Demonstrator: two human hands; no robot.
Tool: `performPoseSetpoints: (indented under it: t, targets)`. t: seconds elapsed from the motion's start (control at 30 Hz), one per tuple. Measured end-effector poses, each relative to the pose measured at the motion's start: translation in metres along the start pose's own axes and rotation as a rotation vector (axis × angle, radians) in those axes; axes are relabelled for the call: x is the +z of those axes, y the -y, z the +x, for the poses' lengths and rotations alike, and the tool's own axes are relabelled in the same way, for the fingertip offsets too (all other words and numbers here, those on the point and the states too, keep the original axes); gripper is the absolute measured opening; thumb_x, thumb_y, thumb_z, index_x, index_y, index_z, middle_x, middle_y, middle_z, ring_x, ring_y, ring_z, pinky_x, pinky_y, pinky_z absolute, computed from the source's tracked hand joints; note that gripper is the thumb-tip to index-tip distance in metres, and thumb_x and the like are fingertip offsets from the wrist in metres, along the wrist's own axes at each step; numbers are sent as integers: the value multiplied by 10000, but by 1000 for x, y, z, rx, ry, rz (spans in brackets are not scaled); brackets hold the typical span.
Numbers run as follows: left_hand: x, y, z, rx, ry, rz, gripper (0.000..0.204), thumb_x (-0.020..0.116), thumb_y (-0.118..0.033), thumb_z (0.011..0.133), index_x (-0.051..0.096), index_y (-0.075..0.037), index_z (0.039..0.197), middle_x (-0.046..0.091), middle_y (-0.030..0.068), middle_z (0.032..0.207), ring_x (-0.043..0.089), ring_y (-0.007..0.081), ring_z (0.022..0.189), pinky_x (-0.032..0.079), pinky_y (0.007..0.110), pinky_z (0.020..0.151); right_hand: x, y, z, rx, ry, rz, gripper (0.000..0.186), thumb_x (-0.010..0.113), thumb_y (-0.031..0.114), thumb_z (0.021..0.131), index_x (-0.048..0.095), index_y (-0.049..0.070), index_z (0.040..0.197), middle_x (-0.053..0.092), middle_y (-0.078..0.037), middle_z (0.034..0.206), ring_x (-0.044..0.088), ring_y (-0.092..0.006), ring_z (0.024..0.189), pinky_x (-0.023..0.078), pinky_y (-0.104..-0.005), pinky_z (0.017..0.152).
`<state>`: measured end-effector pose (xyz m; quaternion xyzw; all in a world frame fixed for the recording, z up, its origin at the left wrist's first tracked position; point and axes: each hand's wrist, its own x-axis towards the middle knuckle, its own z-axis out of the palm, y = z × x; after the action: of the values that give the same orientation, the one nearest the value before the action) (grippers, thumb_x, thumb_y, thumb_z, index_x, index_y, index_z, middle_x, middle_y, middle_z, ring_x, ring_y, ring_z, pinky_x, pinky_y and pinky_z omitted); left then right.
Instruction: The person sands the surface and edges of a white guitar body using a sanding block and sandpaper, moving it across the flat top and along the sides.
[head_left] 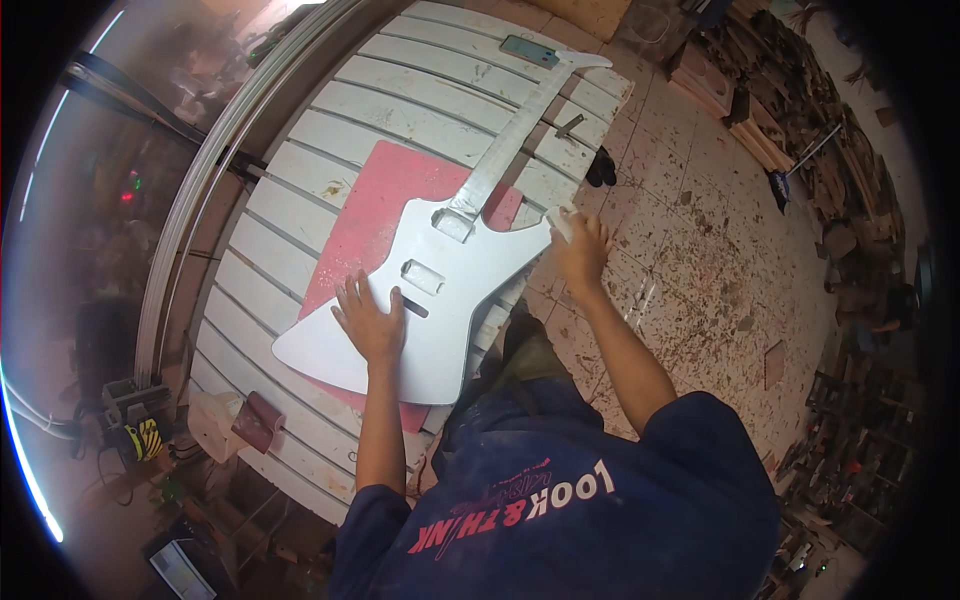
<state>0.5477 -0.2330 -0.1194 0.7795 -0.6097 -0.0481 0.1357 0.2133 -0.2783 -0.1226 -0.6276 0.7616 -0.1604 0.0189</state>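
Observation:
A white, angular electric guitar body (445, 335) with pickup cavities and a long pale neck (512, 140) lies across a pink board (365, 205). My left hand (370, 322) rests flat on the lower part of the body, fingers spread, beside a narrow slot. At the upper horn on the right, my right hand (582, 250) is closed round a small pale pad (559, 222), pressed to the horn's edge. What the pad is made of cannot be made out.
The white slatted table (270, 210) carries a phone-like device (528, 50) by the headstock, a small dark metal piece (570, 126) and a dark red block (257, 421). Wood pieces (800, 110) are stacked at the far right. Debris litters the tiled floor (690, 290).

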Motion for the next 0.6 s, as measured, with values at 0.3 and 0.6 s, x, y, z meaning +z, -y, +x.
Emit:
performPoseSetpoints:
  t: [0.3, 0.6]
  targets:
    - [0, 3, -2, 2, 10, 2, 758, 658, -469, 971, 447, -87, 1591, 420, 201, 1640, 290, 397, 1569, 159, 587, 1291, 6, -6, -11, -201, 47, 134, 245, 691, 236, 924, 725, 260, 1165, 660, -51, 1168, 578, -322, 1163, 422, -586, 948]
    - [4, 3, 0, 6, -5, -4, 754, 656, -462, 967, 456, -79, 1585, 429, 204, 1631, 299, 402, 1566, 158, 589, 1289, 20, 36, -73, -458, 31, 215, 292, 695, 230, 908, 727, 237, 1198, 628, -65, 1236, 576, -347, 1137, 430, -619, 923]
